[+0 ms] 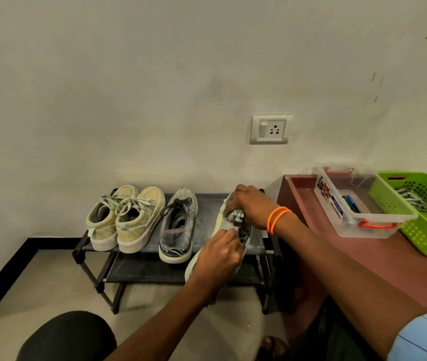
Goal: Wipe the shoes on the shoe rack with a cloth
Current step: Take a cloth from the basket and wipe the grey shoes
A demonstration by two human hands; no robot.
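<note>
While the left hand grips the heel end of a grey shoe tilted up off the front edge of the shoe rack, the right hand closes round a bunched grey cloth and presses it against the shoe's upper near the laces; both hands have their fingers curled tight on what they hold, the left on the shoe, the right on the cloth; two orange bands circle the right wrist. On the rack's top shelf, to the left of the held shoe, stands a second grey shoe with dark laces, and further left a pair of beige shoes touching side by side, toes toward the wall; the lower shelf is dark and its contents cannot be told. To the right of the rack stands a reddish-brown table; on it sit a clear plastic box with red handles, holding pens, and just beside it a green perforated basket. A switch and socket plate is fixed to the wall above the rack; a dark knee shows at the lower left.
</note>
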